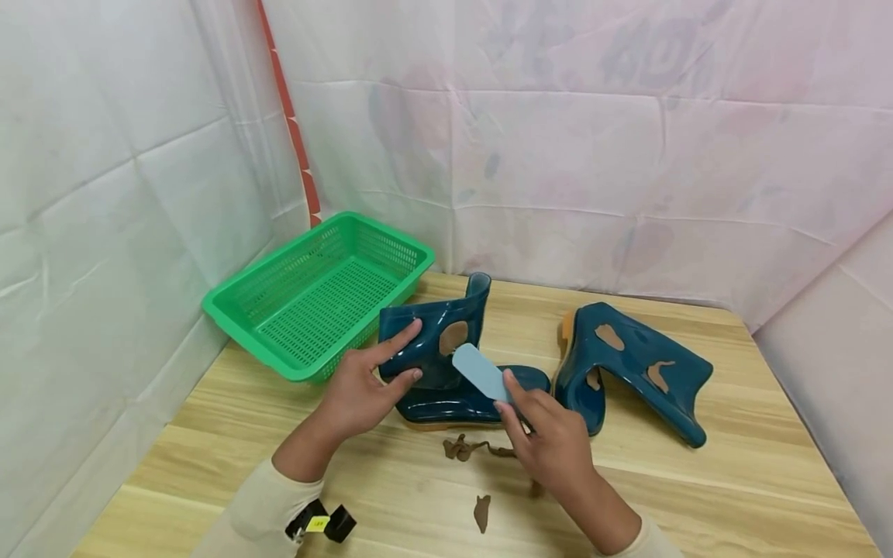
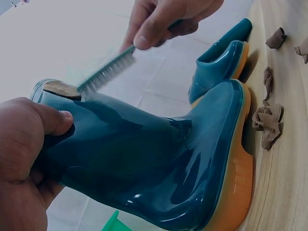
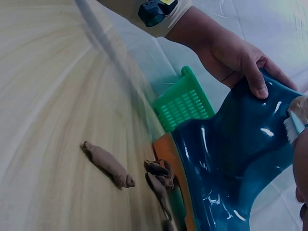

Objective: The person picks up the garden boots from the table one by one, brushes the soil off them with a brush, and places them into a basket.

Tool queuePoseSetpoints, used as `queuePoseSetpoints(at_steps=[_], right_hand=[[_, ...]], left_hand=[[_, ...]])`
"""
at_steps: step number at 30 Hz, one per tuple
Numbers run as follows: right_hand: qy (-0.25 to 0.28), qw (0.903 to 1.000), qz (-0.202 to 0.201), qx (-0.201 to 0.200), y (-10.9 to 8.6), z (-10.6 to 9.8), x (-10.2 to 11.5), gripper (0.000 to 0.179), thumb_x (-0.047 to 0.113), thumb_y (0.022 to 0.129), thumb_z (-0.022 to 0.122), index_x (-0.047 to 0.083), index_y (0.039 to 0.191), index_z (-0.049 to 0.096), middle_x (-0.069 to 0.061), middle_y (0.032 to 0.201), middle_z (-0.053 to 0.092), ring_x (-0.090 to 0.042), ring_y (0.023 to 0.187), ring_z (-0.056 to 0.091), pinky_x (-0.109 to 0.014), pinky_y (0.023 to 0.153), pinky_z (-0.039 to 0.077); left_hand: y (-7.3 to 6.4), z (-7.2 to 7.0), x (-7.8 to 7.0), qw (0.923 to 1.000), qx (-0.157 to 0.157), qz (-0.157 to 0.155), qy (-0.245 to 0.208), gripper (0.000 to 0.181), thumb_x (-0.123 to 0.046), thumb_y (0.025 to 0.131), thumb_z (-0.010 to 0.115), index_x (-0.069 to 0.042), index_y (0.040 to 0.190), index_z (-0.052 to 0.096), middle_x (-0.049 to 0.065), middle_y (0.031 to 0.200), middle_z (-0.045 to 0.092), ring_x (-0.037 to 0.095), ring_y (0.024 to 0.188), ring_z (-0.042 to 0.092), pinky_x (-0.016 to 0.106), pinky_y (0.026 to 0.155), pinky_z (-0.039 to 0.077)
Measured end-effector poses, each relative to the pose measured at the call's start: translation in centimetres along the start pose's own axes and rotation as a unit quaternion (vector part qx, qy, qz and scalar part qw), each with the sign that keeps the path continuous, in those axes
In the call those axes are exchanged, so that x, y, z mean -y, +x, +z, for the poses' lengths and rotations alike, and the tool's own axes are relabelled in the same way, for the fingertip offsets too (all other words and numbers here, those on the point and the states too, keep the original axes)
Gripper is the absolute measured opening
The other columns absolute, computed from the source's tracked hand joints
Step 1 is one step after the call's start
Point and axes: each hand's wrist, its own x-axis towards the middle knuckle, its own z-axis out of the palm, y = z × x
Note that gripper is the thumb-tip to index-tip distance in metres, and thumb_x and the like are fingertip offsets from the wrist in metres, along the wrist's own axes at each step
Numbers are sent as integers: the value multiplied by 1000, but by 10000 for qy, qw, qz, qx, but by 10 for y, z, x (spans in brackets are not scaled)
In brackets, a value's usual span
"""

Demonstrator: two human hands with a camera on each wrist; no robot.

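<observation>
A dark teal rain boot (image 1: 439, 399) with an orange sole stands on the wooden table, a brown clay-like patch (image 1: 453, 338) stuck on its shaft. My left hand (image 1: 363, 384) grips the shaft near its top, thumb on the near side in the left wrist view. In my right hand (image 1: 551, 434) is a light blue scrubbing brush (image 1: 481, 373). Its pale bristles meet the edge of the patch in the left wrist view. To the right lies the second boot (image 1: 638, 368) on its side, with several brown patches on it.
Behind the left hand sits a green plastic basket (image 1: 317, 294) with perforated walls. Loose brown clumps (image 1: 460, 448) and a separate brown piece (image 1: 481, 513) lie on the table (image 1: 412, 496) in front of the boot. White sheeting (image 1: 558, 155) hangs around the back and sides.
</observation>
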Motion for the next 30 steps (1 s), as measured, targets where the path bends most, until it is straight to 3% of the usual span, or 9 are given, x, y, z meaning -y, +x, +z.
queuePoseSetpoints(at_steps=[4,8,12,18,21,26,30], right_hand=[[197,9988,-368,-237,3,-1,5,46,36,108,55,-3,126,71,-8,81,71,-12,55,57,-17,43,36],[224,9978,-611,-97,12,0,15,44,34,108,56,-1,129,70,-6,84,70,-10,57,58,-16,44,39],[-48,9983,-574,-53,18,1,17,47,36,108,53,-3,126,72,-7,84,70,-12,58,62,-17,42,39],[-268,9990,-211,-288,12,-2,1,51,39,108,52,-5,121,73,-9,82,71,-14,55,60,-20,41,36],[-203,9988,-73,-443,9,-4,-3,51,40,107,54,-6,121,73,-8,79,70,-14,55,58,-20,42,36],[132,9961,-201,-850,10,-3,-1,48,35,105,60,-8,122,71,-9,76,67,-15,54,55,-20,42,34],[119,9987,-194,-458,9,3,6,48,36,107,56,-6,125,71,-10,82,70,-15,57,59,-21,44,40]], left_hand=[[1,-1,-2,10000,10,4,71,66,-9,93,77,-21,153,51,-16,45,36,4,33,27,27,37,31],[1,0,-3,9997,-31,78,243,65,-6,91,79,-18,150,55,-17,51,44,1,34,29,26,38,33],[0,0,-3,9997,-19,61,220,65,-5,91,79,-16,150,55,-17,51,45,1,34,29,26,39,33],[-1,-1,-2,9999,24,17,123,66,-9,93,78,-19,153,51,-17,45,36,2,33,27,27,37,32],[-1,-2,-2,9999,27,8,116,67,-9,93,77,-20,153,51,-16,45,34,2,33,26,26,37,31],[1,-1,-3,9998,-3,82,166,66,-8,92,78,-19,152,52,-17,45,35,1,34,26,26,38,31],[1,1,-2,9995,-100,173,250,65,-10,92,79,-16,151,53,-16,46,35,-2,35,26,26,38,32]])
